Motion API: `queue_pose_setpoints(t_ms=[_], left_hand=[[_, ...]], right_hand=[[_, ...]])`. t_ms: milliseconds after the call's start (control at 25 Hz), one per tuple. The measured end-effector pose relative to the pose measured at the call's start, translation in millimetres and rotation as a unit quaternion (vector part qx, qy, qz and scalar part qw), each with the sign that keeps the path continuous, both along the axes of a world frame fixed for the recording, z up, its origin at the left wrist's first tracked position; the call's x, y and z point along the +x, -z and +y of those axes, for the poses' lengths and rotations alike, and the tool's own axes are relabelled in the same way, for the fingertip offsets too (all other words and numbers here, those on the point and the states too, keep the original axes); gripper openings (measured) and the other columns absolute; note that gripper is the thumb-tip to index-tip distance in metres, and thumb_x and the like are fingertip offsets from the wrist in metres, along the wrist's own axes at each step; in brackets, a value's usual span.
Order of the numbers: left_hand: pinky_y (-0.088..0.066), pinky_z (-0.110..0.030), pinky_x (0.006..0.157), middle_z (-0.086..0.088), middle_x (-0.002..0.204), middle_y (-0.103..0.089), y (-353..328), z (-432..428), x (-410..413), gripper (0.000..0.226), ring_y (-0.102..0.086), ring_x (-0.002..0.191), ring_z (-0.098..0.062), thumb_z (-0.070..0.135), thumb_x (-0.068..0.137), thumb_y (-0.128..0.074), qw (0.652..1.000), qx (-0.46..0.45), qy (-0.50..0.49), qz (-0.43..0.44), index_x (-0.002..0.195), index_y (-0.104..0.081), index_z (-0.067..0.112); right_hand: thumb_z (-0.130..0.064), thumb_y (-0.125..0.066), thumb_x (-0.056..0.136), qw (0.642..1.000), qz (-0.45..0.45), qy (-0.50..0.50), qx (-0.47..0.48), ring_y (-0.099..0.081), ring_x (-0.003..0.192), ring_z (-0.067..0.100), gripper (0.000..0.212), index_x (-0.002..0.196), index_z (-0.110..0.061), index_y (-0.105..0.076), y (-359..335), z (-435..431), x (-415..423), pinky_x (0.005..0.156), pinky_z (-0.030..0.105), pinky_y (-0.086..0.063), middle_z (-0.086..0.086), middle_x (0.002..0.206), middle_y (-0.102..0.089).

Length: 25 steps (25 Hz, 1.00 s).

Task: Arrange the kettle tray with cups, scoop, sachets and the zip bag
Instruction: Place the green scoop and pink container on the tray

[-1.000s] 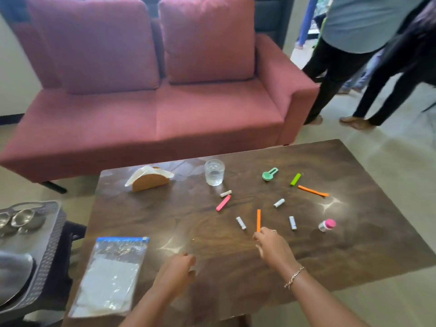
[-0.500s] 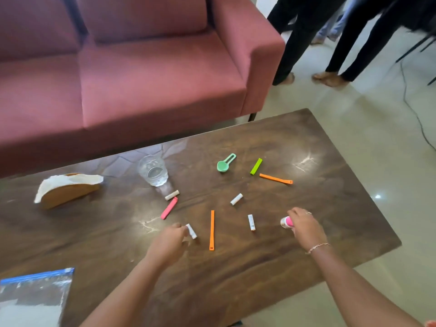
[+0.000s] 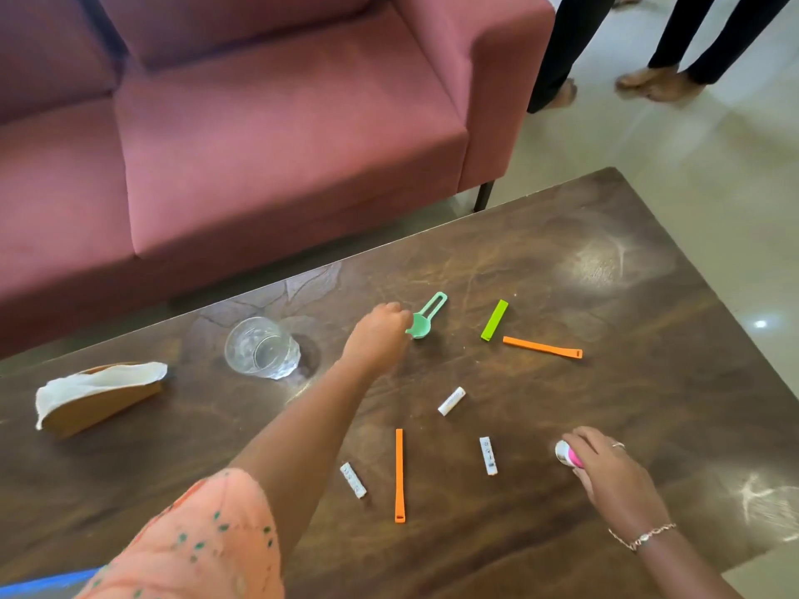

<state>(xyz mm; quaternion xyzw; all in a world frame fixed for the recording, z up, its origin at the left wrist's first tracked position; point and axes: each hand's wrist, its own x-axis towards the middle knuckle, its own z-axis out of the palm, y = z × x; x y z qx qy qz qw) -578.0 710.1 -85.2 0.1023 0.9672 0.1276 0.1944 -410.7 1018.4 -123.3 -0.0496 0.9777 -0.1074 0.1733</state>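
Observation:
My left hand (image 3: 380,335) reaches across the brown table (image 3: 605,261), its curled fingers pinching the bowl of the green scoop (image 3: 426,317), which lies flat. At the near right, my right hand (image 3: 605,469) grips a small white bottle with a pink cap (image 3: 564,452). White sachets (image 3: 451,400) (image 3: 488,455) (image 3: 353,479) lie between my arms. Two orange sticks (image 3: 399,475) (image 3: 542,348) and a green stick (image 3: 495,319) lie flat. A clear glass cup (image 3: 261,348) stands left of my left arm. Only the zip bag's blue edge (image 3: 43,583) shows, bottom left.
A napkin holder (image 3: 99,395) with a white napkin lies at the table's left. A red sofa (image 3: 259,144) runs along the far edge. Two people's legs (image 3: 562,58) stand on the tiled floor at the back right. No tray is in view.
My left hand left the near white sachet and stretched forward to the green scoop. My right hand stayed on the pink-capped bottle. The view shifted closer and to the right.

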Motion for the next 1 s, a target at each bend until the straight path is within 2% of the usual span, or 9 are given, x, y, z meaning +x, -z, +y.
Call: queue_pose_setpoints(t_ms=[200, 320, 400, 560, 680, 760, 840, 920, 1000], left_hand=[[-0.046, -0.038, 0.081, -0.017, 0.112, -0.057, 24.7, 53.4, -57.8, 0.031, -0.055, 0.101, -0.035, 0.025, 0.087, -0.060, 0.992, 0.021, -0.121, -0.027, 0.104, -0.057, 0.000], [-0.045, -0.040, 0.089, -0.018, 0.116, -0.055, 41.2, 66.8, -68.5, 0.036, -0.053, 0.106, -0.034, 0.023, 0.085, -0.064, 0.986, 0.012, -0.163, -0.045, 0.110, -0.052, 0.001], [-0.046, -0.041, 0.092, -0.018, 0.119, -0.055, 50.9, 67.8, -71.4, 0.037, -0.053, 0.108, -0.033, 0.017, 0.085, -0.064, 0.979, 0.011, -0.192, -0.063, 0.115, -0.049, 0.003], [-0.046, -0.039, 0.083, -0.020, 0.115, -0.056, 48.7, 66.2, -69.4, 0.024, -0.055, 0.105, -0.035, 0.003, 0.088, -0.053, 0.969, 0.039, -0.233, -0.074, 0.111, -0.047, 0.002], [-0.048, -0.040, 0.078, -0.017, 0.109, -0.061, 35.1, 50.6, -56.9, 0.018, -0.059, 0.097, -0.034, 0.001, 0.085, -0.058, 0.954, 0.096, -0.282, -0.045, 0.102, -0.055, 0.004], [-0.053, -0.038, 0.075, -0.014, 0.099, -0.067, 20.3, 32.1, -38.9, 0.010, -0.063, 0.088, -0.030, -0.001, 0.082, -0.060, 0.938, 0.147, -0.314, -0.022, 0.078, -0.056, 0.008], [-0.054, -0.034, 0.064, -0.007, 0.082, -0.067, 4.7, 9.3, -11.6, 0.028, -0.063, 0.070, -0.020, -0.003, 0.080, -0.061, 0.913, 0.189, -0.361, -0.017, 0.060, -0.051, 0.014], [-0.051, -0.031, 0.057, 0.002, 0.064, -0.060, -12.3, -20.8, 24.2, 0.031, -0.056, 0.056, -0.012, -0.003, 0.079, -0.062, 0.877, 0.228, -0.422, -0.025, 0.057, -0.053, 0.017], [-0.055, -0.040, 0.067, 0.000, 0.059, -0.058, -25.2, -51.6, 61.7, 0.030, -0.058, 0.057, -0.020, -0.005, 0.076, -0.063, 0.827, 0.283, -0.485, -0.031, 0.056, -0.055, 0.016]], right_hand=[[0.008, -0.082, 0.048, 0.999, 0.034, -0.006, -0.025, -0.060, 0.068, 0.021, 0.061, 0.086, -0.027, -0.048, 8.4, 1.7, 6.7, 0.030, 0.025, -0.041, -0.006, 0.084, -0.057], [0.015, -0.082, 0.039, 0.997, 0.074, 0.006, -0.027, -0.063, 0.067, 0.025, 0.071, 0.087, -0.025, -0.050, 11.6, 4.2, 6.6, 0.030, 0.025, -0.041, -0.009, 0.091, -0.050], [0.017, -0.080, 0.040, 0.994, 0.105, 0.011, -0.032, -0.064, 0.067, 0.029, 0.071, 0.089, -0.023, -0.050, 9.4, 4.6, 5.7, 0.033, 0.027, -0.045, -0.009, 0.095, -0.045], [0.014, -0.081, 0.046, 0.987, 0.158, 0.016, -0.023, -0.066, 0.068, 0.031, 0.049, 0.086, -0.011, -0.067, -8.1, -0.5, 0.1, 0.039, 0.030, -0.050, -0.001, 0.093, -0.063], [0.010, -0.081, 0.052, 0.984, 0.177, 0.010, -0.035, -0.068, 0.075, 0.031, 0.040, 0.087, -0.005, -0.070, -25.2, -17.5, -12.6, 0.048, 0.033, -0.054, 0.008, 0.090, -0.069], [0.011, -0.079, 0.056, 0.979, 0.194, 0.005, -0.059, -0.068, 0.080, 0.031, 0.038, 0.090, -0.005, -0.068, -35.2, -33.5, -23.8, 0.055, 0.034, -0.056, 0.009, 0.092, -0.069], [0.012, -0.077, 0.058, 0.974, 0.211, -0.005, -0.086, -0.067, 0.081, 0.032, 0.037, 0.090, -0.004, -0.068, -45.0, -51.3, -36.0, 0.063, 0.034, -0.055, 0.011, 0.093, -0.068], [0.012, -0.075, 0.061, 0.968, 0.223, -0.022, -0.112, -0.066, 0.077, 0.031, 0.033, 0.088, -0.004, -0.067, -59.9, -74.7, -44.8, 0.064, 0.032, -0.053, 0.011, 0.091, -0.067], [0.011, -0.074, 0.062, 0.963, 0.228, -0.042, -0.134, -0.065, 0.077, 0.031, 0.032, 0.089, -0.005, -0.066, -75.5, -101.3, -47.1, 0.064, 0.032, -0.052, 0.010, 0.091, -0.066]])
